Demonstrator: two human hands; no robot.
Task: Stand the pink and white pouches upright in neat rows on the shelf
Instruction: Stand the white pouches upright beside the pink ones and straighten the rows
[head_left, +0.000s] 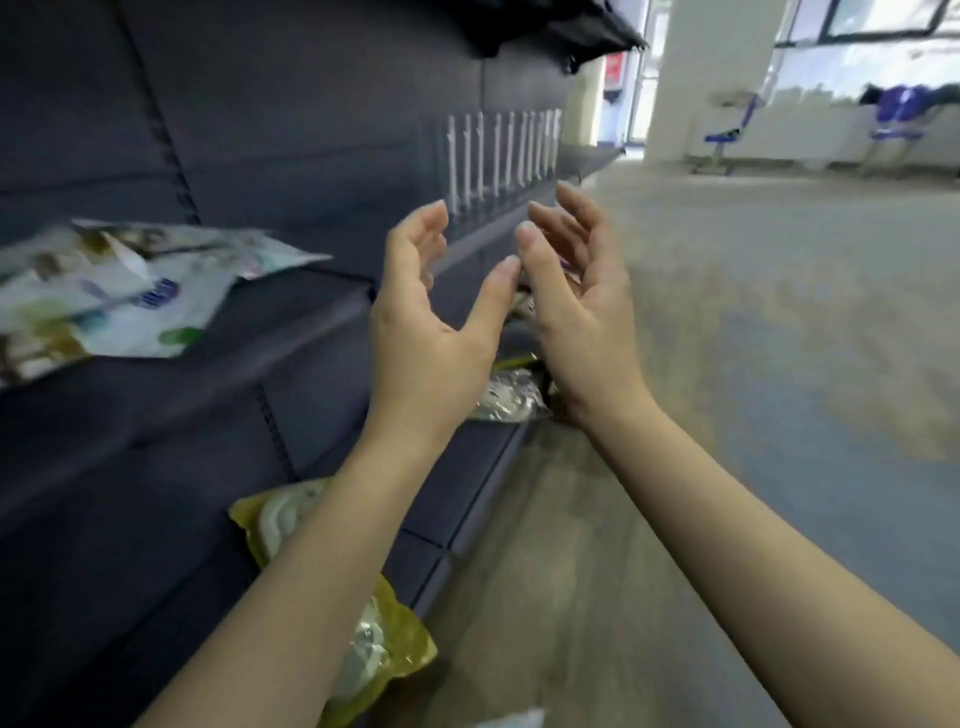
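Observation:
My left hand (434, 312) and my right hand (576, 291) are raised side by side in front of the dark shelving, palms facing each other, fingers relaxed and holding nothing. Their thumbs nearly meet. White pouches with green and blue print (114, 291) lie flat on the upper dark shelf (291, 332) at the left, apart from both hands. No pink pouch is plainly visible. The picture is blurred.
Yellow-green packets (384, 639) lie on a lower shelf under my left forearm. A silvery packet (506, 400) shows between my wrists. White pegs (498, 156) line the back panel farther along. Open floor (753, 364) stretches right, with blue chairs (727, 132) at the far wall.

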